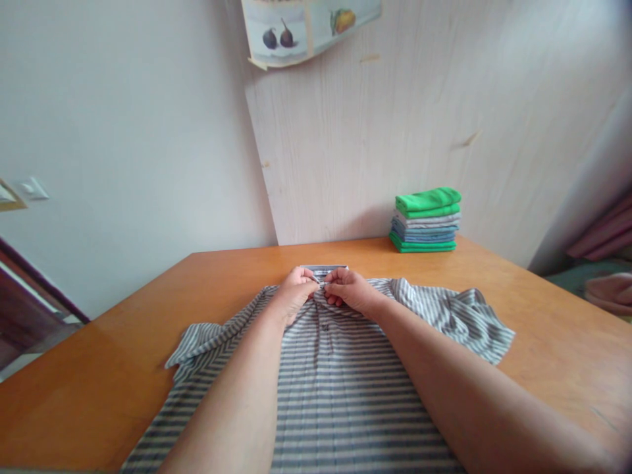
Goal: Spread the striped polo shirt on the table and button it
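A grey and white striped short-sleeved shirt lies spread out, front up, with its collar at the far end. My left hand pinches the left side of the neck opening just below the collar. Opposite it, my right hand pinches the right side, the fingertips of both hands nearly meeting. Whether a button sits between the fingers cannot be made out. Below the hands, the placket runs down the middle. Both sleeves lie out to the sides, the right one more crumpled.
An orange-brown wooden table bears the shirt. Toward the back right stands a stack of folded clothes, green on top and bottom. Behind the table is a pale wall panel with a fruit picture. Cloth hangs at the far right.
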A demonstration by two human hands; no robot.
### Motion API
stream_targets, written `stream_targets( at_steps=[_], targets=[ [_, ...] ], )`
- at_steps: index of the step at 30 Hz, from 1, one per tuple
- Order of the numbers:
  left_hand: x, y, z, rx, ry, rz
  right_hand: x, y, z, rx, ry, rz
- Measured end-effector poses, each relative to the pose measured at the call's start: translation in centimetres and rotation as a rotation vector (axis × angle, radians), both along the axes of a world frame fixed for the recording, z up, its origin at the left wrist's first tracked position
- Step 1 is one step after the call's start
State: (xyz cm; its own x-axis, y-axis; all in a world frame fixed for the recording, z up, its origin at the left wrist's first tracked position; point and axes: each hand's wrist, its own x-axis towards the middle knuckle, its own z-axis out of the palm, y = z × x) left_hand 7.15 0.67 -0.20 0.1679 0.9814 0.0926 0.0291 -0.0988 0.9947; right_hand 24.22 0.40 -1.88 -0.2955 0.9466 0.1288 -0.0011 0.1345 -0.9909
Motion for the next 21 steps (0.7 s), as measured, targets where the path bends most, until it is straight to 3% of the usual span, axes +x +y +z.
stream_targets(
  at_steps=[17,21],
  targets=[
    [0.14,0.17,-0.20,-0.009,0.009,0.020,-0.18,0.03,-0.07,-0.005,-0.005,0.003],
    [0.25,0.21,-0.08,-0.016,-0.002,0.053,-0.44,-0.03,-0.03,0.025,-0.004,-0.056]
  ],
)
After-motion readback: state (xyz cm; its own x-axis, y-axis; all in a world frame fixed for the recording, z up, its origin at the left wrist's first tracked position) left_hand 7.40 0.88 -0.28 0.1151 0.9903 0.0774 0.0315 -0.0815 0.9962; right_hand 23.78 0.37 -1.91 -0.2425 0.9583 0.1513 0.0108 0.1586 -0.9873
